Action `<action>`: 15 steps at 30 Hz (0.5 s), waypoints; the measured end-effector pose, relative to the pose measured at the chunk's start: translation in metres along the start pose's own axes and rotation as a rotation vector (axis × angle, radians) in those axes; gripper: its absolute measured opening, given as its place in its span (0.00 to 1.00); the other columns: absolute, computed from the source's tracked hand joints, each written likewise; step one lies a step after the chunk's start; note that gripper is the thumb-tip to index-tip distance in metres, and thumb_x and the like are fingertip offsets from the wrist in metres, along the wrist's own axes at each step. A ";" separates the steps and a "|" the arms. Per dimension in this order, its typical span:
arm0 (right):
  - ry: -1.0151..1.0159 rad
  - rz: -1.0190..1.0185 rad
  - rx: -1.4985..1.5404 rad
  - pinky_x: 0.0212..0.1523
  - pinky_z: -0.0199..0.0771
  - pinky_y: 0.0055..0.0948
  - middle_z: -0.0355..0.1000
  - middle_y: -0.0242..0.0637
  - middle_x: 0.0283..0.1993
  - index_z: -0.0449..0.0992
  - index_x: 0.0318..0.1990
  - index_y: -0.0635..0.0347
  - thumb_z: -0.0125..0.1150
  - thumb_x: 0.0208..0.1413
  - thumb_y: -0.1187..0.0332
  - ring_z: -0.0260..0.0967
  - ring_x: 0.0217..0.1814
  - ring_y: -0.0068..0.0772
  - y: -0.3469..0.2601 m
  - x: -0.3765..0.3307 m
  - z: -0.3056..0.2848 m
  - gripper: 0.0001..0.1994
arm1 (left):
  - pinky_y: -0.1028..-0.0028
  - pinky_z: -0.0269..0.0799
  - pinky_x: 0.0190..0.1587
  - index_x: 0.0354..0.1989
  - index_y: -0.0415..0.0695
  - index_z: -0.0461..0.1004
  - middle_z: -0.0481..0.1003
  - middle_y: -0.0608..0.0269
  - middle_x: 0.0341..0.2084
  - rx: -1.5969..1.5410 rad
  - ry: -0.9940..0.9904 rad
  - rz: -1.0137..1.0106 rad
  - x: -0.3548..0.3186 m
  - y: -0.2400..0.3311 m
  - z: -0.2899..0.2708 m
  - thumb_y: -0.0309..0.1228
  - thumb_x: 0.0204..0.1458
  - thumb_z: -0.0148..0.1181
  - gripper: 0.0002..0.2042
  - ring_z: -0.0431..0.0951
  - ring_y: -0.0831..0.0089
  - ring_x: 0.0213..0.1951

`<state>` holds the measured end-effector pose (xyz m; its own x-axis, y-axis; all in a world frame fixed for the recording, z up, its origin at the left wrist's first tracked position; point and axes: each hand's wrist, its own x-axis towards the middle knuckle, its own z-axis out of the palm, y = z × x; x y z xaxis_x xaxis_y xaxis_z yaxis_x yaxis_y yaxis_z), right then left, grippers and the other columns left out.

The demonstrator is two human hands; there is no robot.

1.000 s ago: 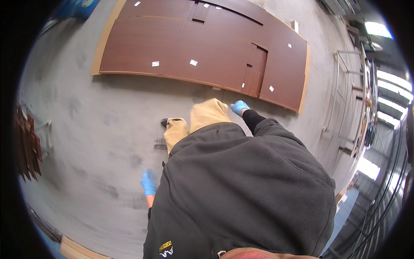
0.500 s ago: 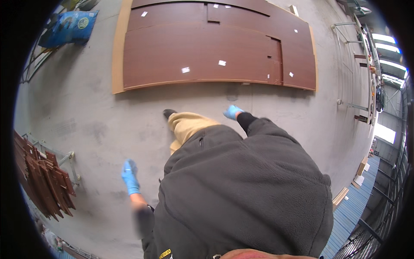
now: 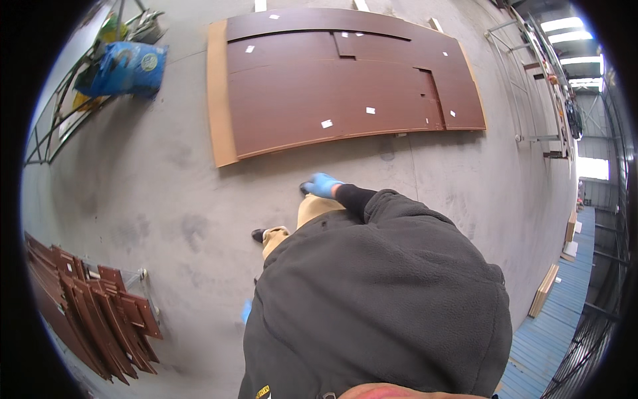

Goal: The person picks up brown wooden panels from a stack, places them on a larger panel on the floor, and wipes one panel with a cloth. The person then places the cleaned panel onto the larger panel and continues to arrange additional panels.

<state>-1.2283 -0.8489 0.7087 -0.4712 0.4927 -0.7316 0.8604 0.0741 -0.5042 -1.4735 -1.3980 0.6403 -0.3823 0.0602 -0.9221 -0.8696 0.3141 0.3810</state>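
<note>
My right hand [image 3: 322, 185], in a blue glove, swings forward over the grey concrete floor [image 3: 166, 199]; it holds nothing and its fingers are loosely apart. Only a sliver of my blue-gloved left hand [image 3: 246, 310] shows beside my dark fleece jacket [image 3: 379, 299], so its fingers are hidden. Below my right hand are my tan trouser leg [image 3: 312, 209] and a black shoe [image 3: 258, 234]. Ahead on the floor lie large dark brown panels [image 3: 332, 100] with small white stickers, stacked flat on a tan sheet [image 3: 219, 113].
A rack of narrow brown panels [image 3: 100, 312] stands at the lower left. A blue bag [image 3: 126, 66] leans on a metal frame at the upper left. Metal frames [image 3: 531, 86] line the right side, with pale wooden pieces [image 3: 545, 289] further down.
The brown panels have come closer and shifted right. My left hand has swung back from out at my side to behind my jacket. My right hand has swung forward.
</note>
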 end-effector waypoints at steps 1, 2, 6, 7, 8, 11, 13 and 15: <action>-0.037 0.001 -0.108 0.56 0.75 0.47 0.80 0.58 0.51 0.83 0.50 0.64 0.54 0.61 0.52 0.78 0.56 0.57 0.007 -0.007 0.019 0.24 | 0.56 0.71 0.63 0.66 0.39 0.69 0.74 0.47 0.62 0.008 -0.010 0.050 0.012 0.034 -0.012 0.47 0.67 0.54 0.27 0.76 0.54 0.62; -0.127 0.055 -0.091 0.57 0.74 0.48 0.79 0.58 0.52 0.83 0.50 0.63 0.53 0.62 0.51 0.77 0.57 0.58 0.014 -0.009 0.033 0.24 | 0.56 0.71 0.62 0.66 0.39 0.69 0.74 0.47 0.62 0.017 -0.021 0.110 0.024 0.071 -0.019 0.47 0.67 0.54 0.27 0.76 0.54 0.62; -0.148 0.170 -0.253 0.63 0.70 0.50 0.76 0.59 0.56 0.83 0.52 0.53 0.46 0.66 0.47 0.73 0.61 0.62 0.029 -0.011 0.084 0.25 | 0.55 0.73 0.60 0.65 0.39 0.70 0.75 0.48 0.60 0.058 0.050 0.294 0.054 0.203 -0.015 0.47 0.65 0.57 0.27 0.78 0.54 0.60; -0.089 0.182 -0.248 0.61 0.71 0.49 0.78 0.58 0.54 0.83 0.50 0.59 0.47 0.63 0.51 0.73 0.60 0.63 0.028 -0.008 0.096 0.24 | 0.57 0.75 0.57 0.63 0.41 0.73 0.78 0.51 0.56 0.077 0.094 0.299 0.063 0.232 -0.010 0.49 0.64 0.58 0.27 0.80 0.56 0.57; -0.177 0.186 -0.343 0.61 0.70 0.50 0.77 0.59 0.54 0.82 0.50 0.61 0.47 0.63 0.51 0.72 0.62 0.63 0.022 0.003 0.103 0.25 | 0.60 0.76 0.55 0.62 0.41 0.74 0.79 0.53 0.55 0.089 0.061 0.322 0.072 0.259 -0.004 0.47 0.64 0.60 0.25 0.81 0.58 0.54; -0.059 0.277 -0.235 0.52 0.76 0.48 0.82 0.53 0.45 0.85 0.43 0.63 0.50 0.61 0.50 0.80 0.51 0.59 -0.006 0.030 0.122 0.24 | 0.65 0.78 0.50 0.59 0.43 0.76 0.82 0.58 0.50 0.248 -0.039 0.362 0.100 0.324 0.023 0.45 0.62 0.63 0.23 0.83 0.64 0.48; -0.041 0.404 -0.095 0.42 0.77 0.39 0.82 0.43 0.35 0.85 0.38 0.63 0.57 0.61 0.53 0.80 0.37 0.39 -0.038 0.060 0.119 0.20 | 0.66 0.78 0.48 0.58 0.43 0.77 0.82 0.61 0.49 0.364 -0.107 0.417 0.114 0.353 0.044 0.46 0.63 0.63 0.22 0.83 0.68 0.47; -0.020 0.422 -0.033 0.39 0.76 0.37 0.82 0.39 0.33 0.85 0.38 0.63 0.59 0.60 0.54 0.78 0.34 0.33 -0.080 0.104 0.117 0.19 | 0.67 0.77 0.47 0.57 0.44 0.78 0.82 0.63 0.47 0.425 -0.133 0.445 0.127 0.377 0.051 0.46 0.63 0.63 0.22 0.82 0.70 0.46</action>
<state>-1.3694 -0.9050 0.6191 -0.0800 0.4692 -0.8795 0.9843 -0.1023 -0.1441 -1.8336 -1.2234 0.6630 -0.6131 0.3801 -0.6925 -0.4259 0.5793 0.6950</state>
